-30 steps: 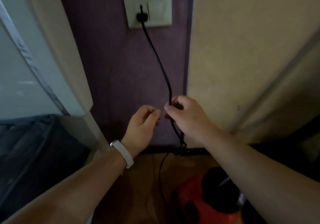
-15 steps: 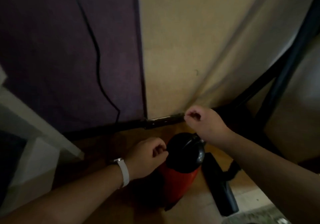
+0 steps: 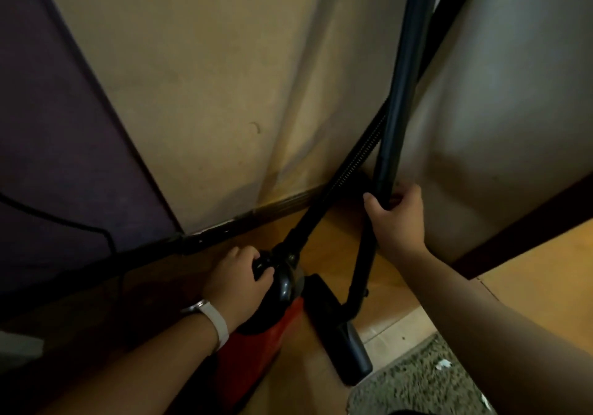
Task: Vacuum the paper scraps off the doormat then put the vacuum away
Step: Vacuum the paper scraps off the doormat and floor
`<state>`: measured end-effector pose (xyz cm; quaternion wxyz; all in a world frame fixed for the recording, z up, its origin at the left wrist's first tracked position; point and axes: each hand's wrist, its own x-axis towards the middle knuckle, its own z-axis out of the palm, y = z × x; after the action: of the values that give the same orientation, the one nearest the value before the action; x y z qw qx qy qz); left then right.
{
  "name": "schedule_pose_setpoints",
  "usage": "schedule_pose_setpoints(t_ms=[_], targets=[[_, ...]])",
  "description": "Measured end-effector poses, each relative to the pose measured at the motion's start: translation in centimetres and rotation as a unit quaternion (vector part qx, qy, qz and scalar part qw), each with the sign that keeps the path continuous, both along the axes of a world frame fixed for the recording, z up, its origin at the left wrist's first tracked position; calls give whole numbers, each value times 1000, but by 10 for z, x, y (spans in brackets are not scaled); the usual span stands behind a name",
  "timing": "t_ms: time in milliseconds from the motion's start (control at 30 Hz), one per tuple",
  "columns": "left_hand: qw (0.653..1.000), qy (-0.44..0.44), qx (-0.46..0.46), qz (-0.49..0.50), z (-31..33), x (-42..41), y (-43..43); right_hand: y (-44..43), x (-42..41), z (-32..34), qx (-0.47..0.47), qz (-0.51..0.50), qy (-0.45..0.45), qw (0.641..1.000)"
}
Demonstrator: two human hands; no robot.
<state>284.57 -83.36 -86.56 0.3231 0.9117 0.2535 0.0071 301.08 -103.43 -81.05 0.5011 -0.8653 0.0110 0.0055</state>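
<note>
A red vacuum point(image 3: 266, 340) with a black top stands on the wooden floor by the wall. My left hand point(image 3: 239, 281) grips the black handle on its top. My right hand point(image 3: 396, 222) grips the black wand point(image 3: 402, 90), which rises up and to the right. The ribbed hose point(image 3: 349, 164) runs from the vacuum's top up alongside the wand. The black floor nozzle point(image 3: 340, 331) lies on the floor at the edge of the grey doormat point(image 3: 420, 382). A white paper scrap point(image 3: 442, 365) lies on the mat.
A black power cord point(image 3: 80, 228) runs down the purple wall panel point(image 3: 64, 157) at the left. Beige wall and a dark skirting board point(image 3: 288, 202) stand right behind the vacuum. A dark door frame point(image 3: 526, 222) crosses at the right.
My view has dropped from the wall socket to the floor. My right hand let go of the cord and took the wand. My left hand closed on the vacuum's handle.
</note>
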Motion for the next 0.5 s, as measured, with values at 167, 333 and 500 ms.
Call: schedule_pose_setpoints(t_ms=[167,333,500], targets=[[998,-48,-29,25,-12,-1,-5,6,10,-3,4,58,24,998],[998,-50,-30,32,-13,12,-8,2,11,-7,37,74,-5,997],[1000,-2,-16,9,2,24,-12,-14,6,0,66,80,-16,994]])
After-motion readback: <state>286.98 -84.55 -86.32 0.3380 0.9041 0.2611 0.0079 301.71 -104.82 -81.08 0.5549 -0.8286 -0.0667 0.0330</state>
